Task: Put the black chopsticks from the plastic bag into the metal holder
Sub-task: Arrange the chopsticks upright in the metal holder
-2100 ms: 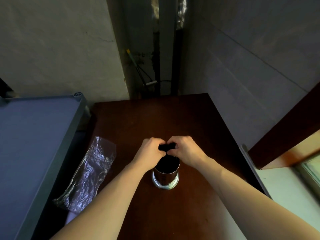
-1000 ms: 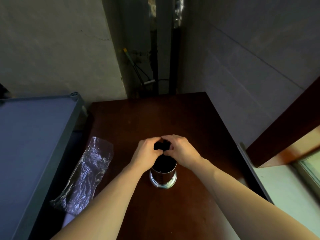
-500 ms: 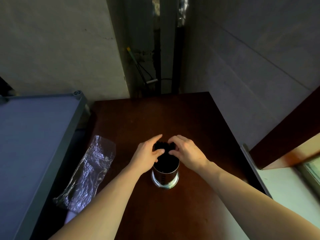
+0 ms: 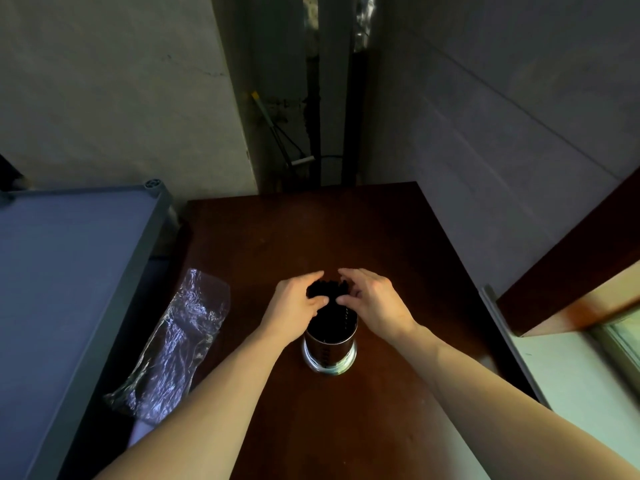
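Observation:
A shiny metal holder (image 4: 329,351) stands upright on the dark brown wooden table (image 4: 311,233). A bundle of black chopsticks (image 4: 328,291) stands in it, tops sticking out above the rim. My left hand (image 4: 294,303) and my right hand (image 4: 377,303) cup the chopstick tops from either side. The fingers of both are spread and loose, thumbs and forefingers just around the bundle. The clear plastic bag (image 4: 176,344) lies crumpled at the table's left edge; I cannot tell if anything is inside it.
A grey flat-topped shelf (image 4: 69,271) adjoins the table on the left. Walls close in behind and to the right, with pipes and cables in the corner gap (image 4: 311,133). A pale ledge (image 4: 571,375) and dark wooden frame lie at right.
Both hands were clenched on the chopstick tops above the holder. They have since loosened, and the fingers have spread apart. The holder and bag have not moved.

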The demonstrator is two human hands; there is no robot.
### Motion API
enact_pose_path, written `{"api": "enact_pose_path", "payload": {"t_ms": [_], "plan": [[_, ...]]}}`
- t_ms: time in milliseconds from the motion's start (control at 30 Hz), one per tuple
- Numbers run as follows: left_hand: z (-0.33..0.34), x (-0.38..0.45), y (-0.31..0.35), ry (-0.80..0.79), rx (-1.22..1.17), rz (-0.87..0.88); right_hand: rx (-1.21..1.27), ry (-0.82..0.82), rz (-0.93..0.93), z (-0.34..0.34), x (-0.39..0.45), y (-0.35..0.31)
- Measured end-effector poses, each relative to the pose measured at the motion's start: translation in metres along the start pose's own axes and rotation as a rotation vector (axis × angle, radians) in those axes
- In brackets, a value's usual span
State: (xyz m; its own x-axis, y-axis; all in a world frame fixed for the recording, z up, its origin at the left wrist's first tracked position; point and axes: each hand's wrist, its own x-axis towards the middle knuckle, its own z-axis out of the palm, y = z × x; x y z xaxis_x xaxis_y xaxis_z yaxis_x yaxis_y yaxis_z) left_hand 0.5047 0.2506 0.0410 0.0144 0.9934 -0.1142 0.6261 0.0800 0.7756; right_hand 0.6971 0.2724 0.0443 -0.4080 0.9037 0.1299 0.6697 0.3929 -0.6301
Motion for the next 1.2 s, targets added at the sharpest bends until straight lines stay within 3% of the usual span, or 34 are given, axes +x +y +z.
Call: {"api": "enact_pose_path", "payload": {"t_ms": [367, 800, 1000, 1200], "plan": [[0.004, -0.001, -0.003, 0.058, -0.076, -0.003, 0.017, 0.14, 0.028, 0.001, -0.008, -0.003], [0.0, -0.005, 0.003, 0.032, -0.031, -0.025, 0.007, 0.138, 0.001, 0.005, -0.005, -0.011], [-0.01, -0.007, 0.01, 0.229, 0.068, 0.034, 0.013, 0.148, -0.006, 0.001, -0.006, -0.012], [-0.007, -0.003, 0.015, 0.195, 0.118, 0.053, 0.014, 0.146, -0.005, 0.0, -0.01, -0.014]]}}
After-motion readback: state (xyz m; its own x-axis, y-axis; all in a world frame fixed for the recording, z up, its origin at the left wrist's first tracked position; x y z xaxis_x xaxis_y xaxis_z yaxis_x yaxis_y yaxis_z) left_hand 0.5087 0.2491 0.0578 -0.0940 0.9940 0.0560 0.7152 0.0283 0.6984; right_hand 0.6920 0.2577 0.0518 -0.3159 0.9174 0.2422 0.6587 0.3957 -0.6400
